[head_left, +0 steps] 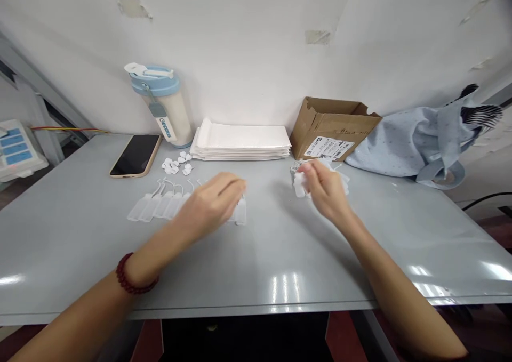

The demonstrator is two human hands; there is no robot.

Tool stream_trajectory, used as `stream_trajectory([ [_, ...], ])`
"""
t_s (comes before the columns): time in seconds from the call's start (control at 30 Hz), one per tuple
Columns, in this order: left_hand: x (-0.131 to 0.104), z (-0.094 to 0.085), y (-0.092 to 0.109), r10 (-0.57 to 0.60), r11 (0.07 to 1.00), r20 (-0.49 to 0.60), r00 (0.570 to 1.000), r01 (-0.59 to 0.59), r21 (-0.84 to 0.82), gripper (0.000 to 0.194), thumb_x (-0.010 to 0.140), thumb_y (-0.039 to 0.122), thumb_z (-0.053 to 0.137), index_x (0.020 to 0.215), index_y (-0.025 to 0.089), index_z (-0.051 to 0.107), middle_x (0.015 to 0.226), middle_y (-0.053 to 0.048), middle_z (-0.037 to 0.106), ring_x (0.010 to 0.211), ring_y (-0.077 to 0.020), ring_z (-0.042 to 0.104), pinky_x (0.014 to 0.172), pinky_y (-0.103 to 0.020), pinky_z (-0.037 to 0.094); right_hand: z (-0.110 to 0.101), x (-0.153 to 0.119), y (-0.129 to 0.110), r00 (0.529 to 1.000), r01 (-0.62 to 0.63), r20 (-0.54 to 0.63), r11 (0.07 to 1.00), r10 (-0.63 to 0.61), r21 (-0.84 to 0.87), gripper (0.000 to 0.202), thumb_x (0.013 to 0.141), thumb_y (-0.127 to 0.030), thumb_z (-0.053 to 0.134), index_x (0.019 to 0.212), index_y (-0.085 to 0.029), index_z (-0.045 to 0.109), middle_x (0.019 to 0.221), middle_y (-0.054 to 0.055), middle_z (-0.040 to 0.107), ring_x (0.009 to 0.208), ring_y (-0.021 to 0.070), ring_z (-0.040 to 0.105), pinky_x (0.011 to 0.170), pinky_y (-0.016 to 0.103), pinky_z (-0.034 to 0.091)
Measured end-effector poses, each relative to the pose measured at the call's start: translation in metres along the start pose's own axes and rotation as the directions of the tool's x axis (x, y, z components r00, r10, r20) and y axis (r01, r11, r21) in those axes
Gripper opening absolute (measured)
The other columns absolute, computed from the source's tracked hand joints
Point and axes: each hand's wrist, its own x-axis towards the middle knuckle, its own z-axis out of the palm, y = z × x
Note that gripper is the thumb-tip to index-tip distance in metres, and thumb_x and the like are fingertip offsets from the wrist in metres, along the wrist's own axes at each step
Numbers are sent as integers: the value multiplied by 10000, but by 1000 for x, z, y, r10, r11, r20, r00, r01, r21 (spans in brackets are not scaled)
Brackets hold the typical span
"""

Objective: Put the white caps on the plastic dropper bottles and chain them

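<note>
My left hand (214, 203) is over a row of translucent white tags (156, 206) with thin looped straps, its fingers pinched together and partly blurred. Just below its fingertips lies another tag (240, 212); whether the fingers hold its strap cannot be made out. My right hand (326, 188) is closed at a loose pile of similar white pieces (344, 181) on the right. A white piece (299, 185) shows right under its thumb and forefinger, but whether it is gripped or lies on the pile is unclear.
Small white curled pieces (172, 166) lie behind the row, near a phone (136, 155) and a tumbler (170, 111). Stacked white envelopes (244, 141), an open cardboard box (332, 130) and a light blue cloth bag (400, 141) stand along the wall. The grey table (280, 276) ends in front.
</note>
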Motion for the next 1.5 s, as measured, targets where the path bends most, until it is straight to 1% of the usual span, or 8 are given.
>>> stream_trajectory([
  [0.17,-8,-8,-54,-270,953,84,959,253,166,171,895,184,465,905,142,631,882,-92,644,834,-223,597,713,-331,496,-28,25,41,954,-98,-298,911,-28,-401,385,930,-523,301,913,-192,496,636,41,551,577,202,500,574,311,334],
  [0.33,-23,-20,-95,-403,875,240,883,296,383,209,874,221,499,865,117,679,799,-97,626,787,-244,513,727,-384,474,-35,32,61,921,-159,-389,879,-33,-449,358,897,-533,379,900,-189,477,722,68,568,777,249,533,671,352,371],
  [0.7,-32,-14,-105,-493,848,422,761,312,428,336,890,342,447,774,92,640,759,-92,604,802,-232,539,816,-396,417,-28,37,89,956,-116,-292,900,-14,-421,340,850,-487,517,937,-158,503,781,79,587,826,253,524,734,375,394],
  [0.9,-33,0,-110,-629,763,435,644,407,502,317,832,331,438,746,106,645,789,-144,627,872,-304,550,820,-408,415,-13,30,69,897,-12,-365,812,-249,-583,371,877,-509,470,887,-147,548,956,158,593,921,292,502,783,420,376],
  [1.03,-27,2,-105,-651,752,435,622,452,479,295,811,342,457,781,115,642,835,-145,646,907,-315,550,847,-404,407,12,6,21,855,247,-259,793,-449,-557,266,878,-435,522,905,-173,555,998,131,601,954,282,509,827,433,365],
  [1.17,-14,-5,-88,-688,725,345,638,621,299,238,771,342,515,804,139,635,835,-110,671,895,-300,560,792,-377,429,40,-22,-18,885,460,35,864,-463,-205,302,888,-431,523,1034,-166,523,982,112,594,939,241,531,815,393,429],
  [1.3,-3,-10,-67,-691,698,322,646,713,66,224,766,359,550,815,164,647,824,-62,677,823,-239,576,752,-339,438,61,-34,-30,851,442,345,895,-397,-62,650,763,-574,619,1187,-102,478,1112,159,545,1017,271,491,869,428,437],
  [1.5,8,-13,-43,-705,606,318,634,771,-193,229,717,376,645,825,176,675,814,-33,685,723,-179,582,687,-280,456,72,-31,-27,847,360,446,929,-288,-84,862,673,-654,650,1302,-109,424,1147,162,496,1045,299,443,878,473,428],
])
